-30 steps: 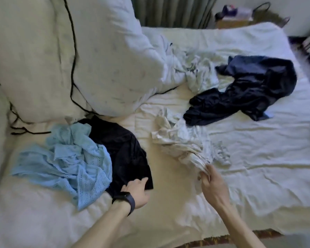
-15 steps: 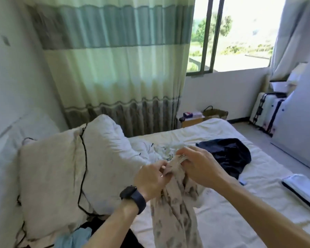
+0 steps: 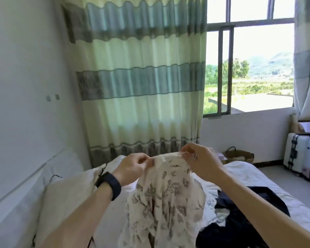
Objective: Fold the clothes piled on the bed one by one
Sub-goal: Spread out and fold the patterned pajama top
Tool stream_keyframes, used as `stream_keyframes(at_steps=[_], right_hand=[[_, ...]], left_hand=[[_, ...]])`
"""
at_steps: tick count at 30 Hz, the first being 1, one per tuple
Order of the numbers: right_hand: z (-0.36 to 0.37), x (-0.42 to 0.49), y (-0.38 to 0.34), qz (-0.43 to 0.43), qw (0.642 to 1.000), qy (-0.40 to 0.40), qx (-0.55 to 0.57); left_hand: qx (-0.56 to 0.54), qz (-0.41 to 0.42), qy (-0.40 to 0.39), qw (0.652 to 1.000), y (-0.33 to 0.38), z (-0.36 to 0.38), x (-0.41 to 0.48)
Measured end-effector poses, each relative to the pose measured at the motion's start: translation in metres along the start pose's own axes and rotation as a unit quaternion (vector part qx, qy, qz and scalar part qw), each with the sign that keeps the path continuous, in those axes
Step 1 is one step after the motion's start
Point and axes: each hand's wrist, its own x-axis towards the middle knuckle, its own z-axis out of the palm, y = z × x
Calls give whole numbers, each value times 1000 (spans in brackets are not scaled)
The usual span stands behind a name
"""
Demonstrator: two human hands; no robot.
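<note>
- The left hand's (image 3: 132,167) fingers (image 3: 145,162) are curled in, thumb against them, pinching the top edge of a cream, thin cloth garment printed with grey-brown motifs (image 3: 165,203).
- The right hand's (image 3: 200,163) fingertips (image 3: 187,155) pinch the same edge just beside the left, with the other fingers bent above it.
- Between the two pinches the edge is pulled into a short, slightly arched band, and the hands sit close together at the same height.
- The garment is lifted off the bed: it hangs from the hands in loose vertical folds, and its lower end runs out of the bottom of the view.
- A black wristband (image 3: 109,183) circles the left wrist.
- Below and to the right, a dark navy garment (image 3: 240,212) lies crumpled on the white-sheeted bed (image 3: 284,199).
- To the left, a large white pillow (image 3: 64,194) leans near the wall.
- Behind the hands hangs a pale green curtain with teal and grey bands (image 3: 141,77), beside a dark-framed window (image 3: 249,68).
- A woven basket (image 3: 240,155) and a white suitcase with dark straps (image 3: 301,154) stand on the floor by the far wall.
</note>
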Motion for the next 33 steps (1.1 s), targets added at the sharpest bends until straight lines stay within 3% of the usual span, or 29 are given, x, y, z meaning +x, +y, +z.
stream_keyframes(at_steps=[3,9,11,14,19,23,25,28,31,33], right_hand=[[-2,14,-22,8,996,-15,90],[9,30,-57,-28,997,-17,66],[8,33,-64,-25,998,-11,57],[7,34,-72,-19,999,-2,51],[13,37,-70,-15,996,32,81],[18,42,-63,13,987,34,154],[21,38,-64,50,969,40,239],[28,13,-73,35,963,64,259],[43,-23,-85,-14,964,66,257],[57,-40,-83,-14,985,81,150]], left_hand=[[-73,-75,-38,994,7,-15,-6],[-27,-55,-58,996,13,-28,-24],[58,-38,-52,996,10,-25,-28],[188,10,17,982,5,-28,-32],[5,1,-11,1000,3,-39,-40],[28,14,37,999,25,-44,-36],[-34,-2,67,997,46,-47,-32],[-286,-107,87,948,72,-48,-21],[-390,-121,118,905,87,-45,-11],[-417,-131,139,889,90,-38,-6]])
